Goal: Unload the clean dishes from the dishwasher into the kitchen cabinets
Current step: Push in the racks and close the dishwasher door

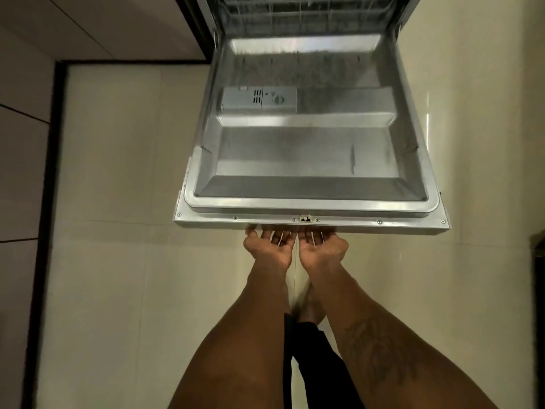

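The dishwasher door (309, 160) hangs open in front of me, its steel inner face up, with a grey detergent box (259, 98) on it. A wire rack (306, 16) shows inside the machine at the top; no dishes can be made out in it. My left hand (269, 246) and my right hand (321, 246) are side by side, palms up, under the door's front edge. The fingers reach beneath the edge and their tips are hidden.
Pale floor tiles (124, 172) lie left and right of the door. Cabinet fronts with a dark plinth (44, 202) run along the left. A dark object (538, 261) sits at the right edge. My legs and foot show below my arms.
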The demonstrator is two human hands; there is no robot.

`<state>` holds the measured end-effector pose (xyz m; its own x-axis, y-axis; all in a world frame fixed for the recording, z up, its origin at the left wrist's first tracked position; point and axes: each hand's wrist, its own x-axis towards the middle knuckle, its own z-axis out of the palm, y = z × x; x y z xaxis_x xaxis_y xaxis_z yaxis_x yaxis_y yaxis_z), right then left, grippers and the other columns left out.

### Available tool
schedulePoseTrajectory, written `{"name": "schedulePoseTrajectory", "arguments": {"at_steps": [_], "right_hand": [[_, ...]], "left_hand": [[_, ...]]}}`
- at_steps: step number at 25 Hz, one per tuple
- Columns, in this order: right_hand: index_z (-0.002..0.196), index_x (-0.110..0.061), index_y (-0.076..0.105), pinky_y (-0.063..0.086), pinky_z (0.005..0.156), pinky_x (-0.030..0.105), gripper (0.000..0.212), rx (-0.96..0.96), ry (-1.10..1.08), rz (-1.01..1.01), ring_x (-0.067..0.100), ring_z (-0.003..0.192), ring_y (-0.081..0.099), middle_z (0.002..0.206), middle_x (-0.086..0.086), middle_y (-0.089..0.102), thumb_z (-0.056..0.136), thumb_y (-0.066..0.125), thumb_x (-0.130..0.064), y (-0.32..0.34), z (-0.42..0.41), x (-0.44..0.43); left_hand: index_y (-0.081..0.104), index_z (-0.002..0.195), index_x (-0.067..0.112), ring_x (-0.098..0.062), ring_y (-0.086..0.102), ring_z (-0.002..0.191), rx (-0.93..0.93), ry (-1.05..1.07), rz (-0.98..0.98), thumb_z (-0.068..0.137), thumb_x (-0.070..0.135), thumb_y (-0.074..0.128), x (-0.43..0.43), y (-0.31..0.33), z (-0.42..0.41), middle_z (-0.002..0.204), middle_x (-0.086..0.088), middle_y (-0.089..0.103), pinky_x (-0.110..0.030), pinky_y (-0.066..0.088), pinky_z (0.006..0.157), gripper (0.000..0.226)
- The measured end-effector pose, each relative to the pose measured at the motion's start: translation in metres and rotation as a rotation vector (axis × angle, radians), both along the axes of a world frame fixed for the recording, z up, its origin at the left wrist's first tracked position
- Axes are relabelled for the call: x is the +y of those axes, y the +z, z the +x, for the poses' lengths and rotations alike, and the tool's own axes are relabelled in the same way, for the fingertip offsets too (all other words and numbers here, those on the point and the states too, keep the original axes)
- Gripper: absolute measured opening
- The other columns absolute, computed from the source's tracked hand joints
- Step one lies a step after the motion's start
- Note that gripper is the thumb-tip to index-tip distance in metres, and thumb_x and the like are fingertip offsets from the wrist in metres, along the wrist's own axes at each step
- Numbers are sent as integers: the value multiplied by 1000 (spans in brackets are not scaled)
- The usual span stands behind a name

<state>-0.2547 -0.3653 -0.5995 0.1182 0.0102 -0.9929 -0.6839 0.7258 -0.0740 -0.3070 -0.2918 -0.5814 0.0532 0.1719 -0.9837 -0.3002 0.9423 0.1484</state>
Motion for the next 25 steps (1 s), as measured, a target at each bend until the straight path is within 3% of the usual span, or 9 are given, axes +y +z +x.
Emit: {"name": "schedulePoseTrajectory", "arguments": {"at_steps": [2,7,11,18,25], "right_hand": [[106,-10,64,44,111,42,34,-49,-16,20,26,109,60,113,10,62,103,33,-25,36,10,6],[123,-11,63,35,117,42,37,-194,3,174,27,123,56,131,11,60,103,38,-30,120,25,20],[129,-10,60,33,119,45,39,-275,-1,275,28,124,57,133,12,61,105,36,-29,172,53,31],[128,-20,63,39,114,50,37,-412,-36,409,31,127,58,135,10,64,104,38,-34,235,110,69],[127,-21,65,45,106,58,36,-523,-91,486,36,124,60,137,14,61,97,52,-36,284,193,128]], "left_hand": [[60,125,17,-37,52,123,-46,19,29,98,44,44,6,32,3,131,-15,57,-56,42,108,41],[52,142,13,-39,47,131,-175,-22,49,95,69,34,20,106,30,143,-20,49,-52,35,113,75],[50,143,13,-38,45,136,-229,13,110,94,74,30,34,159,62,143,-18,51,-54,28,119,81],[65,130,10,-42,52,129,-358,60,171,86,78,45,70,224,117,137,-23,58,-59,34,114,83],[64,128,6,-41,53,123,-477,102,260,82,79,54,121,281,194,136,-22,54,-58,41,110,87]]}}
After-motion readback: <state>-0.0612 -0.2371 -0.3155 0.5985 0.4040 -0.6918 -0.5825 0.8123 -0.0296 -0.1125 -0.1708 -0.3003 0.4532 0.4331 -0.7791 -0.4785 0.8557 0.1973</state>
